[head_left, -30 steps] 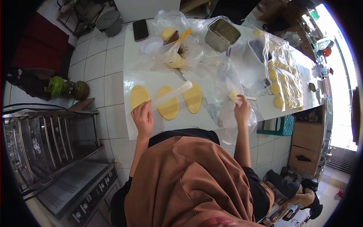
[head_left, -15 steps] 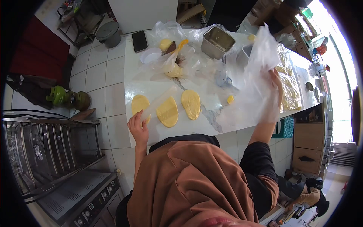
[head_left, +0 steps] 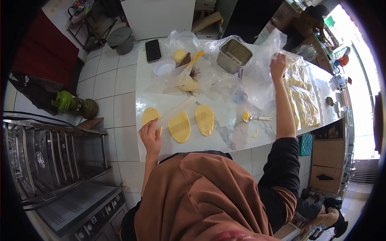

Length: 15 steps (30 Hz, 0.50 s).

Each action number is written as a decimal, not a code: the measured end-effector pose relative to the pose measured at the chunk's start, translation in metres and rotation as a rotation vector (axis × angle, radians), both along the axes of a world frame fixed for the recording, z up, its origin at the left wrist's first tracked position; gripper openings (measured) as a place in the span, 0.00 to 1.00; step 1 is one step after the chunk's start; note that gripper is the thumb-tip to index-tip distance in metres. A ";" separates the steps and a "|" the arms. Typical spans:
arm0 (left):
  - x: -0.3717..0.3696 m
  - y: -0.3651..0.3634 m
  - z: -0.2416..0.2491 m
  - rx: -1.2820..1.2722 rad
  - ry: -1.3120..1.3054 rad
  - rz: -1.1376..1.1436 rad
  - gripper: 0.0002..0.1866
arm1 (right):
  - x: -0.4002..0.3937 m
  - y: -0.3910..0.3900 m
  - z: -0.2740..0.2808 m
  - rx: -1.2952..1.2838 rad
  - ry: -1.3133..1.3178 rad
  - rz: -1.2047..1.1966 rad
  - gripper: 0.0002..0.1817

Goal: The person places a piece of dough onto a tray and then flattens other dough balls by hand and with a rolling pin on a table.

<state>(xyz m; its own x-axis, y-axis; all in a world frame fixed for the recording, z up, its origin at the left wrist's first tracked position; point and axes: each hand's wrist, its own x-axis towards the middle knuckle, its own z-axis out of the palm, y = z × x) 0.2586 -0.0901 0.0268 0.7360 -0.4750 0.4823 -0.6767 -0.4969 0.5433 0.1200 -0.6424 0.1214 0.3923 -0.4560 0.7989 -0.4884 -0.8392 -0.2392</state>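
Note:
My left hand (head_left: 150, 135) is closed round the near end of a pale, see-through rolling pin (head_left: 177, 107), which slants away over the table. Under and beside that hand lies a flat oval of yellow dough (head_left: 151, 115), partly hidden. A second dough oval (head_left: 179, 127) sits just right of it, and a third dough oval (head_left: 204, 120) farther right. At the table's far right, my right hand (head_left: 278, 66) grips a clear plastic sheet (head_left: 259, 82) that hangs in folds. A spoon (head_left: 261, 118) with a yellow lump on it rests nearer my body.
A steel container (head_left: 234, 56), a phone (head_left: 153, 51), a white lid (head_left: 164, 67) and plastic bags (head_left: 187, 82) crowd the back of the table (head_left: 225, 138). Foil-like golden wrapping (head_left: 299, 94) covers the right end. Another person (head_left: 327, 217) is at lower right.
My right hand has moved away from my body and slightly left, drawing the plastic sheet off the spoon, which now shows. My left hand stays at the rolling pin; the view has shifted slightly.

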 end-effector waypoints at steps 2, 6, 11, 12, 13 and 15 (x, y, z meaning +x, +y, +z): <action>0.003 -0.003 0.001 -0.004 0.000 0.004 0.21 | 0.019 0.000 -0.010 0.069 0.139 0.063 0.12; 0.005 -0.004 0.002 0.004 -0.002 0.011 0.21 | 0.056 -0.007 -0.043 0.283 0.856 -0.043 0.19; 0.004 0.006 -0.003 0.009 0.001 0.037 0.21 | 0.068 -0.011 -0.038 0.413 1.077 -0.105 0.28; 0.003 0.007 -0.004 0.007 0.007 0.042 0.21 | 0.068 0.008 -0.012 0.313 1.092 -0.192 0.30; 0.002 0.008 -0.005 0.016 0.013 0.040 0.22 | 0.065 0.011 -0.001 0.241 1.061 -0.243 0.31; 0.000 0.010 -0.005 0.036 0.021 0.037 0.22 | 0.053 0.014 0.014 0.334 0.793 -0.188 0.33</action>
